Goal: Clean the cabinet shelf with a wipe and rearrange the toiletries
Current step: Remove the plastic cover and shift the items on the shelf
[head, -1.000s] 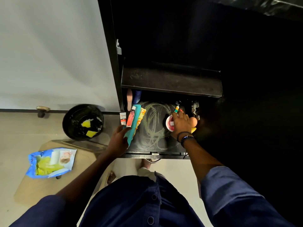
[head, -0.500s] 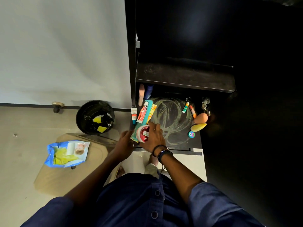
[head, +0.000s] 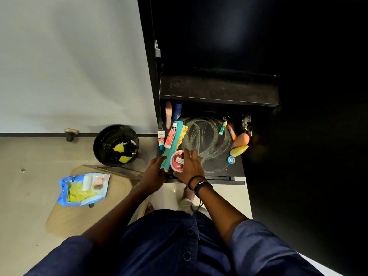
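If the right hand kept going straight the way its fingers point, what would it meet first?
Probably the flowery packet beside the comb, ahead of the right hand holding the tub; depth is unclear.

A home bathroom — toiletries [head: 170,138] in a dark cabinet [head: 151,86] (bin [head: 99,150] beside).

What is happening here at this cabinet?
A person is rearranging toiletries on the low cabinet shelf. The right hand holds a round red jar at the shelf's front edge, beside a teal comb that the left hand grips. Wipe streaks show on the shelf's bare middle, and small tubes and sponges lie along its right side.
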Demonstrator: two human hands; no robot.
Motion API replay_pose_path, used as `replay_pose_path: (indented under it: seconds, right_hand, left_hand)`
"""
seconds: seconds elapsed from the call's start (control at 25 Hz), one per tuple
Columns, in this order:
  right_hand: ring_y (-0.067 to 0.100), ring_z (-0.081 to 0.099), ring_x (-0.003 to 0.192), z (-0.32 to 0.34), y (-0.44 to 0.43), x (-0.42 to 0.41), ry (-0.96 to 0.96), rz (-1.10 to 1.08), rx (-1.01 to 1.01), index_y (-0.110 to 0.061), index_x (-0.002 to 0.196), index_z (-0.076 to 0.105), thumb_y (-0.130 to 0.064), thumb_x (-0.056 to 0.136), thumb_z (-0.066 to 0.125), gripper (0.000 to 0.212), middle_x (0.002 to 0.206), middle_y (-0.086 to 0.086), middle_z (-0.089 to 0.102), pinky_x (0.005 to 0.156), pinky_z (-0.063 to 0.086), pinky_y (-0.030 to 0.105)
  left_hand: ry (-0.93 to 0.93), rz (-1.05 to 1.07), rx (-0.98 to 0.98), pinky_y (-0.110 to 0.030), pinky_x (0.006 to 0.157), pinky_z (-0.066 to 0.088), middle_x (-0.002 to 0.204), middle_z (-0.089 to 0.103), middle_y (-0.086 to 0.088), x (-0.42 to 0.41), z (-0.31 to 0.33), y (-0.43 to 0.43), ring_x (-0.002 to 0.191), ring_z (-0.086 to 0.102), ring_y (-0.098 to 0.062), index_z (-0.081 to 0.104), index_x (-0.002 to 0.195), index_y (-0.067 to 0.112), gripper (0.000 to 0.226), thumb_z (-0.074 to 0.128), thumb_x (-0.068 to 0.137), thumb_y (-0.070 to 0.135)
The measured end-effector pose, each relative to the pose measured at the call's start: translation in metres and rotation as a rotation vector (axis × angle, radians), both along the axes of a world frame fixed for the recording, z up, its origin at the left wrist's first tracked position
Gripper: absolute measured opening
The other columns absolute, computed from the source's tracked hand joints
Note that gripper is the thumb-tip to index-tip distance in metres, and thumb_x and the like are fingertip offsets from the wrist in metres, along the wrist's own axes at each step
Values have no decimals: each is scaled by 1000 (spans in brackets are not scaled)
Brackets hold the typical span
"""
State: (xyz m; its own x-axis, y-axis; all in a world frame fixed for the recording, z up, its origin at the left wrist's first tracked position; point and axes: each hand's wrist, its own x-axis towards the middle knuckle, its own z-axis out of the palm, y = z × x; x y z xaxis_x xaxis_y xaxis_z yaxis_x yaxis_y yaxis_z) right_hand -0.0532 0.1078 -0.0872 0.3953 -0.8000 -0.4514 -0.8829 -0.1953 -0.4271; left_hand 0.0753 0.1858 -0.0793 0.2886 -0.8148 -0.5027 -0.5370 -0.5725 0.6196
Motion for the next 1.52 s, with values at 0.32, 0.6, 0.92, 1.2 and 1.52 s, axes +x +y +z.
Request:
replay_pose_path:
  seconds: [0.32,0.6,0.92,1.2,1.52]
  right_hand:
    - [32,43,119,22,-23,-35,-109,-175,-133,-17,136,37,-38,74,71,74,134,12,39,96,47,41]
    - [35,47,111,44,-72,-104,143,-441,-366,-10,136,37,-27,78,67,68,130,15,40,86,51,46]
    - [37,62,91,39,-85,-127,90,-421,-206,-13,135,43,-16,88,58,49,131,13,37,77,54,40]
    - [39,63,80,33,-83,-134,48,-398,-173,-8,123,52,4,79,59,46,134,11,35,73,54,44]
    - [41,59,101,28,-80,-137,37,-416,-152,-14,129,53,2,84,53,48,134,17,47,89,50,44]
  left_hand:
    - [-63,-68,-273,-41,106,41,145,37,-13,-27,17,-30,133,39,-30,36,140,10,53,52,90,8]
    - [-99,-316,-444,-38,115,25,143,42,-17,-78,20,-96,135,37,-29,41,137,6,49,47,88,1]
    - [-82,-634,-479,-44,113,31,147,37,-19,-125,22,-181,136,37,-34,42,138,6,55,39,83,5]
    - [-221,-853,-392,-39,108,38,149,35,-4,-158,10,-215,133,39,-24,40,138,18,56,51,84,7]
    - [-344,-828,-339,-42,88,50,128,48,-11,-156,23,-207,110,56,-32,46,130,13,42,42,89,6]
